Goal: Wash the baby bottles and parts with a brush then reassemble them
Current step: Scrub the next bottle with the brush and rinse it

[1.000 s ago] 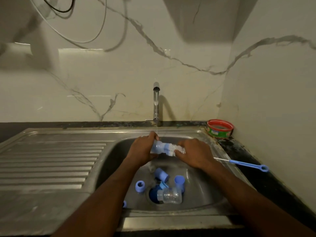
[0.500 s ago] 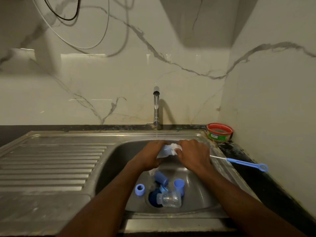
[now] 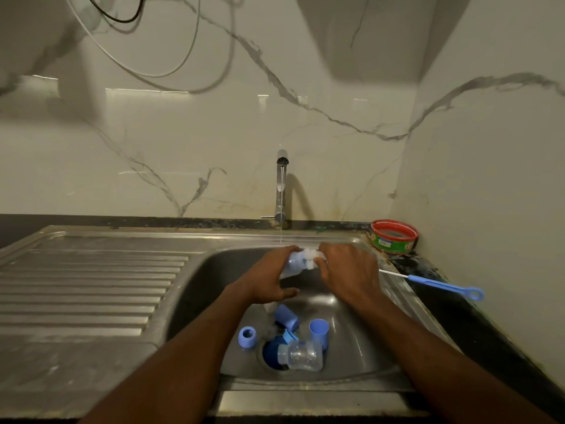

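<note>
Over the sink [image 3: 360,367], under the tap [image 3: 282,191], my left hand [image 3: 269,278] grips the bottle [image 3: 296,261] while my right hand [image 3: 348,270] holds a closed grip on the brush [image 3: 434,283] pushed into it.

Both forearms outstretched, left hand [image 3: 270,278] and right hand [image 3: 348,270] side by side, each grip curled tight.

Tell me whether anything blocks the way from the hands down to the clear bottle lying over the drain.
Nothing visible does. Open basin separates the left hand and right hand from the clear bottle; blue caps lie nearby, not covering it.
</note>
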The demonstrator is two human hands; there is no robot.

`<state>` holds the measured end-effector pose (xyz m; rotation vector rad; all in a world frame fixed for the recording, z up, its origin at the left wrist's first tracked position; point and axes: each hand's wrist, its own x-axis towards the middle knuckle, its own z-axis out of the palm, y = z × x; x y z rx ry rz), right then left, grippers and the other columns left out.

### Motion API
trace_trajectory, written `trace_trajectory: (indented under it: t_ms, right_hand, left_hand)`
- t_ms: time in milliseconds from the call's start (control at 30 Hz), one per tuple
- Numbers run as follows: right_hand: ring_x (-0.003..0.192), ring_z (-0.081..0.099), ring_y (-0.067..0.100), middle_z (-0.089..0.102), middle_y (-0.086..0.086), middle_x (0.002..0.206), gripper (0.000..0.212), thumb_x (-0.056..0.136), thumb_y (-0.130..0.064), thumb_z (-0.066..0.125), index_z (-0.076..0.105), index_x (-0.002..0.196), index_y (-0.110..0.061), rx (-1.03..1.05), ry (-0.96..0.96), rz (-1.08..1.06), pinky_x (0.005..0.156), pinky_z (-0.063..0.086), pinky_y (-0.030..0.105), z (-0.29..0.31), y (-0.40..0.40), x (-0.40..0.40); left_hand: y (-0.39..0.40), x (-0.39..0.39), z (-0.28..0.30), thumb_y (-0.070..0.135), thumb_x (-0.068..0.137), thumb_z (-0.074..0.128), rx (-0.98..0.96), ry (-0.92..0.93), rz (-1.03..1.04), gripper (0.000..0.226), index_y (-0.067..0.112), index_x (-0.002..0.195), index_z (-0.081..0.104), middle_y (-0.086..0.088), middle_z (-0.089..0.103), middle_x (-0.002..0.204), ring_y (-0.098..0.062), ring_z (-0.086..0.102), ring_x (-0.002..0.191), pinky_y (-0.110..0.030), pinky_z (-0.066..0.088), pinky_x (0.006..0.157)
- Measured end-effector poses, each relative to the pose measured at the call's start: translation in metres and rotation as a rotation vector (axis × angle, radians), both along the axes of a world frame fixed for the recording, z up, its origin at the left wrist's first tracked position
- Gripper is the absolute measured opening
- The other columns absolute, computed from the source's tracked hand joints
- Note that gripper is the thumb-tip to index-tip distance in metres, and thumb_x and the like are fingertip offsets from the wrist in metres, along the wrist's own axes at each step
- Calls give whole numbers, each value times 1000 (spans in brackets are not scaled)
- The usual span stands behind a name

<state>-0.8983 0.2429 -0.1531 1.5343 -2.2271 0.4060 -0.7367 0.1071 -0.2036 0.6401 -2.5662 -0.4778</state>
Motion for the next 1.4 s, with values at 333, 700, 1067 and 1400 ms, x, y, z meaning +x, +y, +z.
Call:
trace_trajectory:
  t_ms: [333,700,1067,1400]
  right_hand:
    - [84,63,14,70,-9,96,28,95,-55,53,65,115,-39,61,17,271,70,50,31,-10,4,-6]
    - [92,66,20,69,-2,104,33,97,-54,52,63,118,-32,-55,-9,-9,70,45,32,-4,2,-7]
    - [91,65,18,70,-5,103,34,96,-55,53,63,123,-36,-11,23,286,73,48,32,1,6,-1]
    - [91,64,18,72,-2,103,35,95,-55,54,66,121,-35,4,-55,146,71,44,31,-3,7,-4]
  left_hand:
    - [-6,9,12,62,66,83,-516,-14,228,96,32,146,37,0,42,149,-21,38,136,-42,35,113]
    - [3,-7,8,19,84,80,-145,107,7,67,17,143,50,-6,55,143,-22,50,131,-39,39,113]
    - [-12,5,4,78,59,74,-238,80,166,111,30,151,32,-1,41,150,-22,39,136,-48,34,114]
    - [-9,3,13,39,70,89,-409,81,109,71,30,129,49,1,52,132,-18,48,119,-40,51,95]
